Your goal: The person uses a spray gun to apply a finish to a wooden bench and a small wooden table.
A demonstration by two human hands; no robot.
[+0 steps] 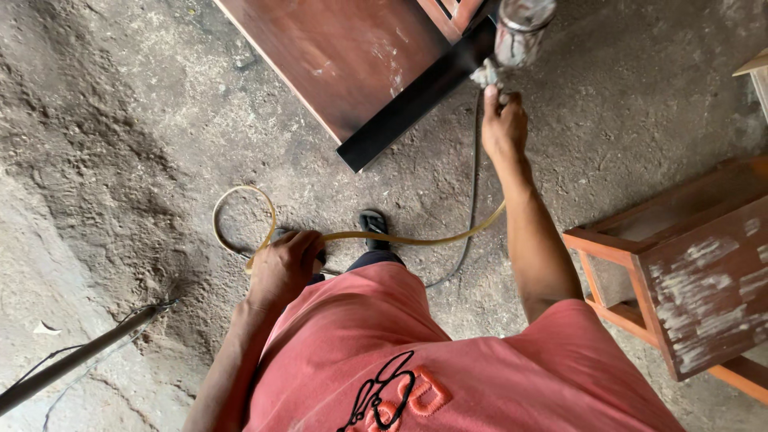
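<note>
— What are the hands doing?

— The right hand (pixel 503 122) is closed tight around the grip of a spray gun (pixel 516 40), up at one o'clock. The gun's paint-smeared cup stands above the fist, right beside the dark edge of a reddish-brown wooden panel (pixel 352 56) at twelve o'clock. The left hand (pixel 282 266) is curled shut over a yellowish hose (pixel 400 238), near the middle of the view.

— Where does the hose run?

— From the left hand it loops on the floor toward nine o'clock, and also sweeps across toward the right forearm. A thinner dark line hangs from the gun down to the floor.

— And the surroundings?

— A rough, dusty grey floor (pixel 120 144). At four o'clock stands a worn wooden stool (pixel 688 280) with patchy white marks. A dark rod (pixel 80 356) lies at eight o'clock. One sandalled foot (pixel 374 224) shows below the hose.

— The arms?

— The right arm stretches forward, nearly straight. The left arm is bent, hand low by the waist of the red shirt (pixel 448 368).
</note>
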